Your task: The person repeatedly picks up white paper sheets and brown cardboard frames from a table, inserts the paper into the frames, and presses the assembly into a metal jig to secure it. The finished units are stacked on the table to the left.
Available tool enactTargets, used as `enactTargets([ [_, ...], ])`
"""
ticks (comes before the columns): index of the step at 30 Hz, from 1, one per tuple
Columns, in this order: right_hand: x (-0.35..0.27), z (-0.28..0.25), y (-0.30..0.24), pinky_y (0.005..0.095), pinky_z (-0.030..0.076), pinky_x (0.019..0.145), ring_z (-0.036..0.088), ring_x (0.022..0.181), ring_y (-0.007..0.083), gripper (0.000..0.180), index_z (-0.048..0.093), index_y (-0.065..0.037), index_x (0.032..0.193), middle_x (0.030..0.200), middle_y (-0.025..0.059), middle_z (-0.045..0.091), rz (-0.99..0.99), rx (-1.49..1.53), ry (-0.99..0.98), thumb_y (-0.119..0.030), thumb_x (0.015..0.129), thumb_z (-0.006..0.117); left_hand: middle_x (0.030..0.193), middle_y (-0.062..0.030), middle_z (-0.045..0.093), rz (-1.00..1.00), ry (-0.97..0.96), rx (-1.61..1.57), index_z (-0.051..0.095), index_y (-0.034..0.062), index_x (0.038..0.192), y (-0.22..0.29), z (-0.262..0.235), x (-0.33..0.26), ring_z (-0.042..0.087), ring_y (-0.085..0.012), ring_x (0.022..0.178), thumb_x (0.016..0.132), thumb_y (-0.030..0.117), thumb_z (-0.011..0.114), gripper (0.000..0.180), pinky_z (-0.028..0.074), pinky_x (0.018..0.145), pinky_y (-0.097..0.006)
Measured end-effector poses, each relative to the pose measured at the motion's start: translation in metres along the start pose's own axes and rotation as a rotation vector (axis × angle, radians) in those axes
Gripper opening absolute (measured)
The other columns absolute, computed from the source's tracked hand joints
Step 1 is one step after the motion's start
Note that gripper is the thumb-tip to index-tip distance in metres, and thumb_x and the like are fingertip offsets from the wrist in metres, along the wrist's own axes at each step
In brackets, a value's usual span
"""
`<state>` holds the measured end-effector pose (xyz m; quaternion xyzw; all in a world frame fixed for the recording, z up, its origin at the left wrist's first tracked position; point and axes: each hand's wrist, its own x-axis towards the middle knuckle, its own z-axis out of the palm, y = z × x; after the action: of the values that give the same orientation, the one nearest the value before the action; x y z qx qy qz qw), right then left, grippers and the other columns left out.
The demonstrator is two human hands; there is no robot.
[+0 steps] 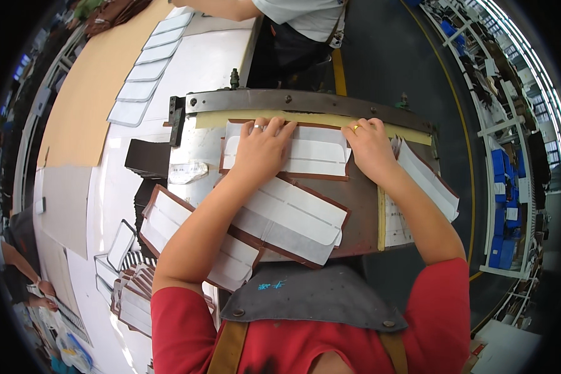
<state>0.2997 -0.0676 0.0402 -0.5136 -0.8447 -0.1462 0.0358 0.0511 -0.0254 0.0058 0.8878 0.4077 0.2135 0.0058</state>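
Observation:
A flat white panel with brown edges (318,151) lies against the yellow strip of a metal work plate. My left hand (265,148) rests over its far edge, the bent fingers pressing there. At the panel's far right corner is my right hand (369,148), fingers curled together on the edge; the thumb is mostly hidden. Nearer me, a similar panel (293,215) lies slanted, overlapping another brown-edged panel (227,262) partly covered by my left forearm. Further panels (427,177) hang over the plate's right side, beyond my right hand.
A metal bar (255,100) with bolts crosses the far side of the plate. Dark stacked pieces (148,159) stand at its left. Pale framed sheets (149,71) overlap along the white table. A co-worker (302,31) stands beyond; blue bins (505,212) fill a rack at right.

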Motion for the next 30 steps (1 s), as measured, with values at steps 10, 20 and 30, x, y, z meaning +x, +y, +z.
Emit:
enactTargets([
  [10,-0.001,-0.008,0.008,0.0364,0.041,0.082,0.056,0.092,0.0259,0.014,0.062,-0.002,0.083,0.089,0.0103,0.061,0.232,0.215,0.034,0.001,0.076,0.052,0.114,-0.0060,0.056,0.024,0.049,-0.012,0.057,0.0171,0.121,-0.003,0.002,-0.001,0.052,-0.0282,0.104,0.084,0.012,0.055,0.037,0.036,0.095,-0.044],
  [20,-0.039,-0.024,-0.034,0.0372,0.042,0.080,0.055,0.089,0.0265,0.015,0.062,-0.002,0.095,0.089,0.0092,0.058,0.101,0.467,-0.034,-0.004,0.081,0.058,0.113,-0.0060,0.055,0.061,-0.258,-0.215,0.060,0.0129,0.112,-0.007,-0.036,-0.004,0.050,-0.0300,0.105,0.088,0.012,0.053,0.025,0.036,0.094,-0.043],
  [30,-0.023,-0.012,-0.040,0.0328,0.052,0.070,0.058,0.082,0.0239,0.011,0.055,-0.003,0.081,0.083,0.0092,0.055,-0.003,0.269,0.072,-0.003,0.070,0.058,0.127,-0.0063,0.051,0.332,-0.214,-0.334,0.052,0.0084,0.124,0.053,-0.015,-0.024,0.044,-0.0263,0.121,0.084,0.014,0.058,0.041,0.030,0.103,-0.044],
])
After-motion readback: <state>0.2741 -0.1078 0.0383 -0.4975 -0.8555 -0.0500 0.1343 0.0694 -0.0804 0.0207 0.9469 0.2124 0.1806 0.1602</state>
